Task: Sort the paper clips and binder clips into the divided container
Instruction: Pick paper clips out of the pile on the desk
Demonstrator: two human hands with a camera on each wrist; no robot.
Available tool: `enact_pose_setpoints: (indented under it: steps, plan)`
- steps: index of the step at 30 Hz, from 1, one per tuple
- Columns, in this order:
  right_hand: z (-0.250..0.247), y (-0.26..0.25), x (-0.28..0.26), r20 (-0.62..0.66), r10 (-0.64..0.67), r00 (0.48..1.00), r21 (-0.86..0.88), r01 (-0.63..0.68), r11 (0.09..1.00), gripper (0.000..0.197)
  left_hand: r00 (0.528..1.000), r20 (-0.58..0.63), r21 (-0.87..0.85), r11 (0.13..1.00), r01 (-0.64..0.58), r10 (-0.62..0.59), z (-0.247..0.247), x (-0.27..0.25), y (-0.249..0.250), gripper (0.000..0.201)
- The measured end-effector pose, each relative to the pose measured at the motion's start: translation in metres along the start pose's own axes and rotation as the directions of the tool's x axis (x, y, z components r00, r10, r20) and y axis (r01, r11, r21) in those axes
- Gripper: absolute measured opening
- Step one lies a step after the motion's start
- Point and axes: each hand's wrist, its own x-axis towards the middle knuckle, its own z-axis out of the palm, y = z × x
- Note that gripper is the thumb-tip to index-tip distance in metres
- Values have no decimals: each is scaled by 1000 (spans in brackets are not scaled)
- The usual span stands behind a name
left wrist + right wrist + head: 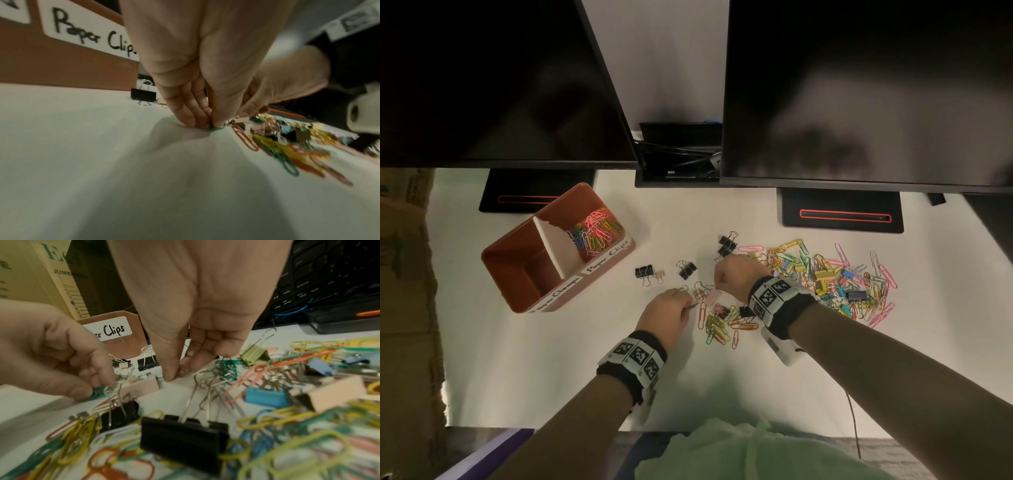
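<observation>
A brown divided container (498, 245) stands at the left; its right compartment, labelled for paper clips, holds coloured paper clips (594, 229). My left hand (688, 303) pinches a green paper clip (214, 128) against the white desk. Just to its right, my right hand (177, 371) pinches a thin wire handle, apparently that of the pink binder clip (141, 386). A small heap of paper clips (719, 327) lies under my right wrist. The large mixed pile (835, 281) spreads out to the right. Black binder clips (643, 272) lie loose between the container and my hands.
Two dark monitors hang over the back of the desk on black stands (842, 212). A cardboard box (404, 274) stands beyond the desk's left edge. A black keyboard (329, 272) sits behind the clips. The desk's front edge (585, 428) runs near my body.
</observation>
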Motion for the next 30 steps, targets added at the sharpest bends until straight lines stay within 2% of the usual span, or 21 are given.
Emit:
enact_pose_setpoints:
  steps: [3,6,10,13,20,22,25,27,30]
  plan:
    - [1,2,-3,-28,1,1000,20,0,1000,16,999,-2,-157,987,45,-46,-2,-4,0,11]
    - [2,1,-1,3,-8,1000,47,8,999,23,998,54,-272,961,50,-37,0,-8,10,14]
    - [3,-4,0,14,-35,999,24,35,999,14,990,64,-255,957,142,-130,9,-4,19,18]
    - [3,-6,-3,21,-43,999,-1,43,999,15,978,59,-193,959,209,-201,15,-4,19,16]
    - [2,3,-7,66,-70,995,-46,73,996,13,988,-23,-200,969,143,-151,12,-2,16,7]
    - [-2,12,-10,27,-71,997,6,71,997,16,989,-30,-204,969,136,-145,11,1,13,9]
    - [-20,31,-12,-144,-27,989,114,44,993,23,986,-30,-246,957,152,-164,7,4,7,11]
    - [-35,45,-10,-248,49,968,166,-8,986,20,984,-11,-272,948,166,-175,5,3,5,13]
    - [-47,57,1,-263,116,958,131,-84,988,15,982,50,-304,933,191,-185,5,0,5,16]
